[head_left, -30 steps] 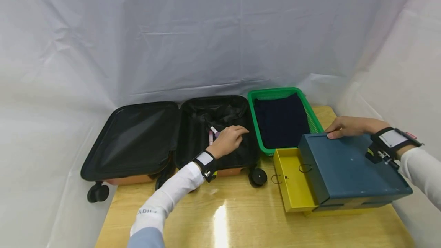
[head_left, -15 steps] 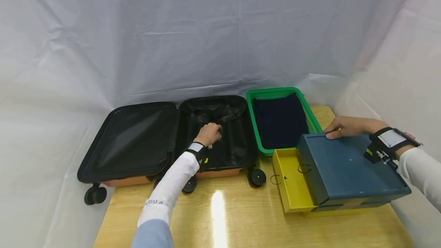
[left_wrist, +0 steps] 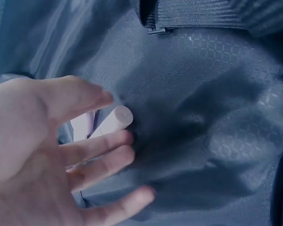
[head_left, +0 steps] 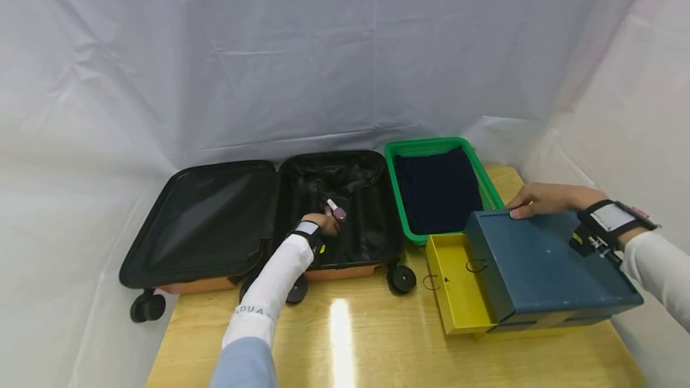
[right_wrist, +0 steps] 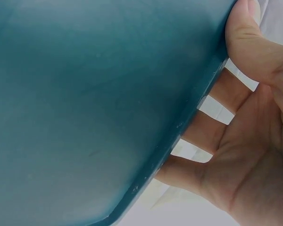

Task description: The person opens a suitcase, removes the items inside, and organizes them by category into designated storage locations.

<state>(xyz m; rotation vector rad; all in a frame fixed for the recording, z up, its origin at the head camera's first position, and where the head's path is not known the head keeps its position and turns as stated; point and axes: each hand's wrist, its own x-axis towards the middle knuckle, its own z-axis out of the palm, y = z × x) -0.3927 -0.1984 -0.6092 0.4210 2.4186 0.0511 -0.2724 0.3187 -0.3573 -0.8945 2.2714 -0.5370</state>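
Note:
My left hand [head_left: 323, 224] is low inside the black-lined half of an open suitcase [head_left: 372, 232]. Beside its fingers lies a small purple bottle with a long white cap [head_left: 338, 213], and a pink piece shows next to it. The left wrist view has the fingers spread and the thumb apart, with a pale cylinder [left_wrist: 118, 117] partly hidden behind them. My right hand [head_left: 547, 197] grips the far edge of a blue drawer cabinet [head_left: 544, 256]. In the right wrist view its thumb is at the near side of that edge and its fingers go behind.
A yellow drawer [head_left: 463, 292] with dark ring pulls is out from the cabinet's left side. Behind it stands a green basket [head_left: 396, 181] holding folded dark cloth [head_left: 439, 190]. The suitcase's other half [head_left: 215, 220] lies open at left on the wooden table [head_left: 393, 346].
My left hand moved left and down into the suitcase, closed around the bottle half a second ago, and now lies lower with the bottle visible beside it. My right hand stayed at the cabinet.

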